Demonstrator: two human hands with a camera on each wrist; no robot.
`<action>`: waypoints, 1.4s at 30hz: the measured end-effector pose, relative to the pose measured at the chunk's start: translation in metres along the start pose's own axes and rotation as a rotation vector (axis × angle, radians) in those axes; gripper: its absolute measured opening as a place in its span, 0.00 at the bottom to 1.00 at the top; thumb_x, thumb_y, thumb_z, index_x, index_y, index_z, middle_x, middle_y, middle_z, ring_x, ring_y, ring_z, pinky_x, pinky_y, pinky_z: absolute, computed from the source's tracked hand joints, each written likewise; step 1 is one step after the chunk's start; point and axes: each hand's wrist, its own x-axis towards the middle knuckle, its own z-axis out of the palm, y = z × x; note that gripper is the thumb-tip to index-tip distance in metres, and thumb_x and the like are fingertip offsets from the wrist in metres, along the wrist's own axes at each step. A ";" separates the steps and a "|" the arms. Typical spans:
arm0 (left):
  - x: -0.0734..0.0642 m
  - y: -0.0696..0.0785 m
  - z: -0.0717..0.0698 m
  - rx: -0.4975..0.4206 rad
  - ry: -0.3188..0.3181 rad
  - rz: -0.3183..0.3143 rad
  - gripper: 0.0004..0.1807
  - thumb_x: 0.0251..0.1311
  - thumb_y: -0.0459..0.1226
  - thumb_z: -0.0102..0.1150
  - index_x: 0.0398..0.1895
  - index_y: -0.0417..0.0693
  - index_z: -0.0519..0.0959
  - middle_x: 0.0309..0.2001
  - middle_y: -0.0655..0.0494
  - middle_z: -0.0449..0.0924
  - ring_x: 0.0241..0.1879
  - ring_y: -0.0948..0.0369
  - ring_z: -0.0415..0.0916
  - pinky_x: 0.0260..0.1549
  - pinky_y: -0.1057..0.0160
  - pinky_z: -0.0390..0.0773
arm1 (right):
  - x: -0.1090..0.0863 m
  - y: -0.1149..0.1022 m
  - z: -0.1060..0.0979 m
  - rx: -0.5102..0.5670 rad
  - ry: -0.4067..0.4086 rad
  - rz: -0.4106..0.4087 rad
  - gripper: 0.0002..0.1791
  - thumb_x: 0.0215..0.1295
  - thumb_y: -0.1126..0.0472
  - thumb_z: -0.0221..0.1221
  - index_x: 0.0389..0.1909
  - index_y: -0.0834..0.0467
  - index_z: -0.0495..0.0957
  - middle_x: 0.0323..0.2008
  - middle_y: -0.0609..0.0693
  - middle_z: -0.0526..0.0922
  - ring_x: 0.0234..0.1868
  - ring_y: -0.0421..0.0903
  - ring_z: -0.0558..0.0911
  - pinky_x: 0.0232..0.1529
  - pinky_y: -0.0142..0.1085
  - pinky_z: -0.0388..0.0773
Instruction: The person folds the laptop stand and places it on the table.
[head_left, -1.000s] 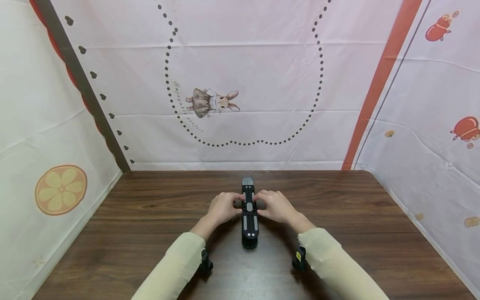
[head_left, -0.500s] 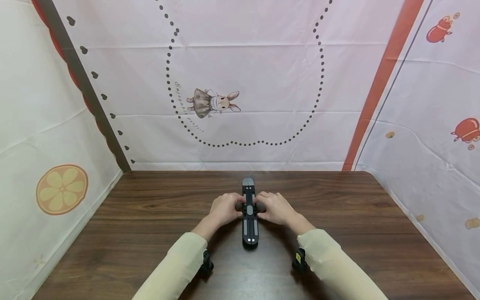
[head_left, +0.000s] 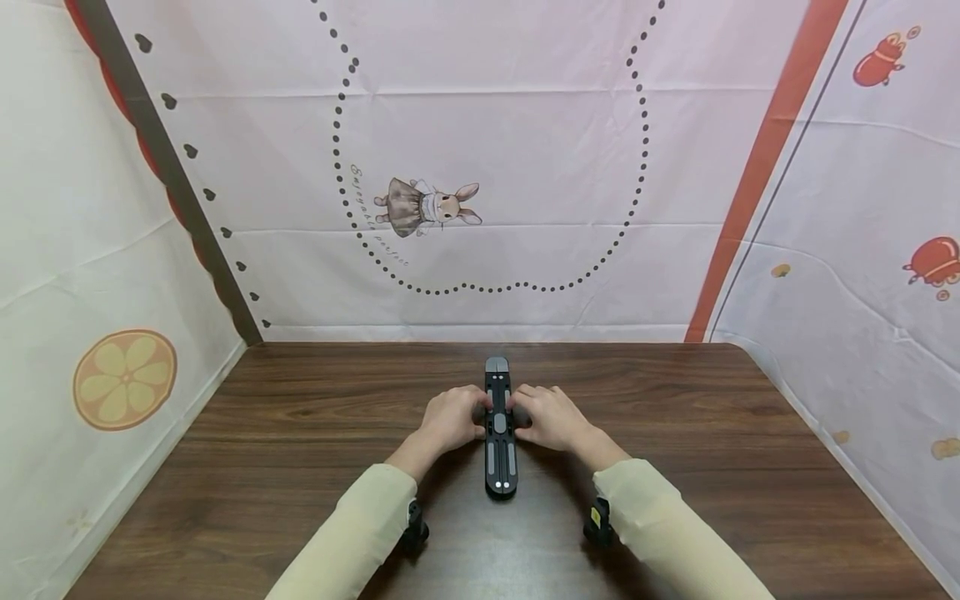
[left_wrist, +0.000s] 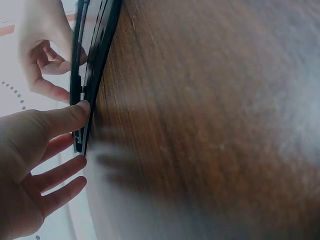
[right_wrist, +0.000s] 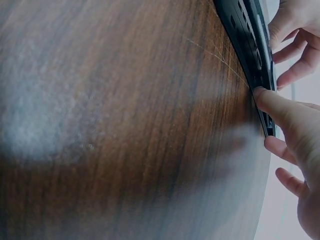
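A black folding laptop stand [head_left: 501, 462] with grey pads lies lengthwise on the brown wooden table, folded into a narrow bar. My left hand [head_left: 448, 419] pinches its left side near the middle, fingertips at the upper edge and thumb lower down. From the right, my right hand [head_left: 553, 419] pinches the opposite side in much the same way. In the left wrist view, the stand [left_wrist: 105, 42] shows two long layers lying close together, with the left thumb against its edge. The right wrist view has the right thumb on the stand's [right_wrist: 242, 37] side. Its underside is hidden.
The wooden table [head_left: 315, 400] reaches back to a white printed cloth [head_left: 525, 167] hung behind, with more cloth at both sides. A small black camera mount sits at each wrist, the left one [head_left: 415, 527] and the right one [head_left: 598, 523].
The near end of the stand's upper layer has come down onto the lower layer, covering the part that showed beneath it. Both hands have stayed at its sides.
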 end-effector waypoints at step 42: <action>-0.019 -0.004 -0.006 0.082 -0.073 0.145 0.23 0.55 0.47 0.60 0.53 0.49 0.77 0.57 0.54 0.74 0.52 0.54 0.73 0.49 0.55 0.73 | -0.016 -0.010 -0.011 0.082 -0.080 0.039 0.16 0.61 0.50 0.57 0.46 0.54 0.78 0.49 0.49 0.80 0.48 0.51 0.77 0.46 0.50 0.71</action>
